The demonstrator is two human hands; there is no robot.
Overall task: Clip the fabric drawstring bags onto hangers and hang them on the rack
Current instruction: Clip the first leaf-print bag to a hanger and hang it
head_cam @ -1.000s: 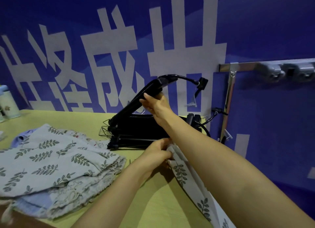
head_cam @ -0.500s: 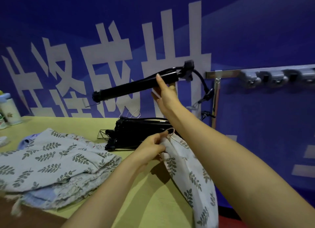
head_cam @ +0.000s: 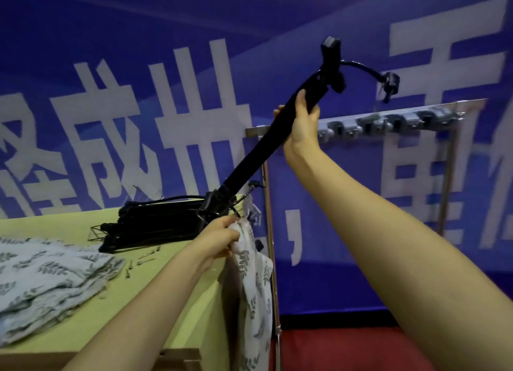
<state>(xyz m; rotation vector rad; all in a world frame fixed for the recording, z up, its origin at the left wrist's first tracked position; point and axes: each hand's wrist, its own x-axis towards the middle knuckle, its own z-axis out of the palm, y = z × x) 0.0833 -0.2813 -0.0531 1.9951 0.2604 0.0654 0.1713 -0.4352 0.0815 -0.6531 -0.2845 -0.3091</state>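
Observation:
My right hand (head_cam: 301, 120) grips a black hanger (head_cam: 258, 159) near its upper end and holds it raised and steeply tilted, hook end up. The hanger's lower clip end reaches down to my left hand (head_cam: 219, 238). My left hand pinches the top edge of a white leaf-print drawstring bag (head_cam: 256, 293), which hangs down past the table's right edge. Whether the clip bites the bag I cannot tell. The metal rack (head_cam: 388, 122) with grey hooks stands behind my right hand.
A pile of black hangers (head_cam: 155, 223) lies on the yellow-green table (head_cam: 155, 301). A stack of leaf-print bags (head_cam: 47, 276) sits at the table's left. Small metal pins (head_cam: 138, 262) lie beside it. A blue banner wall stands behind; red floor shows at lower right.
My right hand has swung the hanger up from near level to steeply tilted, higher and to the right. The bag now hangs off the table's edge. My view has shifted toward the rack.

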